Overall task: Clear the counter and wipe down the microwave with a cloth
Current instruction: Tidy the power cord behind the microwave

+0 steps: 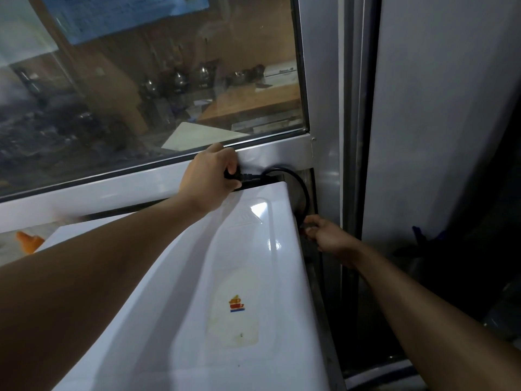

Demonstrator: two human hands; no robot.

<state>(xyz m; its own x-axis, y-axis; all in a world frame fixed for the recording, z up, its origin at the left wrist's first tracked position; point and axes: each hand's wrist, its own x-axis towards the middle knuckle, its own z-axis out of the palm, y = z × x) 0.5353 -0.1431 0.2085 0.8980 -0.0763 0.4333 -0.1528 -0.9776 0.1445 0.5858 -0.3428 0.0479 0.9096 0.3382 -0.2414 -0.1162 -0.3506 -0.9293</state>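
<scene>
Nearest the camera, both bare forearms reach forward across the top of the white microwave (197, 292), which fills the lower middle of the view and sits tight against the window wall. On its glossy top lies a pale, yellowed sticker (235, 306) with a small red, yellow and blue logo. Off the microwave's right edge, the right hand (328, 235) is down in the narrow gap beside the metal frame (324, 94), its grip pinching the black power cord (303, 193) where the cord drops past the appliance's corner. Follow that cord up: it loops in a curve over the back right corner and runs left to a black plug (242, 178). The left hand (210, 179) is right there behind the microwave, fingers curled round the plug, just under the window sill. At far left, low down, an orange object (29, 241) peeks out beside the microwave, too blurred to identify. Beyond everything, the window pane (158, 80) shows a dim room with shiny metal vessels and a wooden surface, and a blue paper (124, 12) is stuck at the top of the glass.
</scene>
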